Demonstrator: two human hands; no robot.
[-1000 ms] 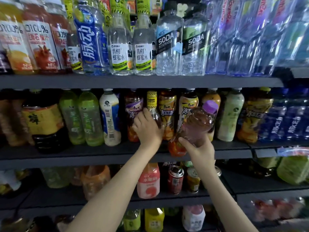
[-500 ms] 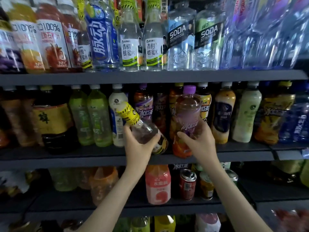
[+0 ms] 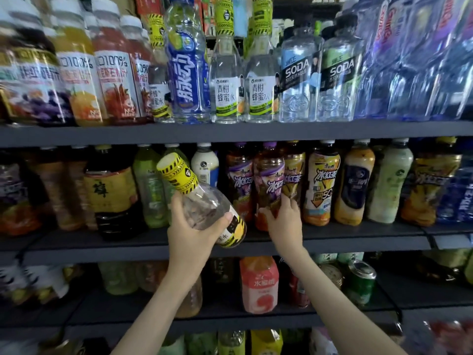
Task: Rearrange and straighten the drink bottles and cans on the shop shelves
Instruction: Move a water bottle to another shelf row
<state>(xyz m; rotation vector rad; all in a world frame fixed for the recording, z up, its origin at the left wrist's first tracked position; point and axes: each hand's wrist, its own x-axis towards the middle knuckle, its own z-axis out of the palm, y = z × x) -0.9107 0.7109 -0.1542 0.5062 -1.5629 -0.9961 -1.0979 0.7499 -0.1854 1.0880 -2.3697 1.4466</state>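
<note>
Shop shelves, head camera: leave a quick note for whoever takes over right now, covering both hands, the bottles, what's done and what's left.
Left hand: holding the clear bottle with the yellow hazard-striped cap, tilted, off the shelf, in front of the middle shelf.
Right hand: on the lower part of the purple-capped iced tea bottle, which stands upright in the middle-shelf row.
Done: iced tea looks seated beside its match.
Left: the clear bottle probably belongs with the same-style ones on the top shelf; release the tea; straighten the rest.
</note>
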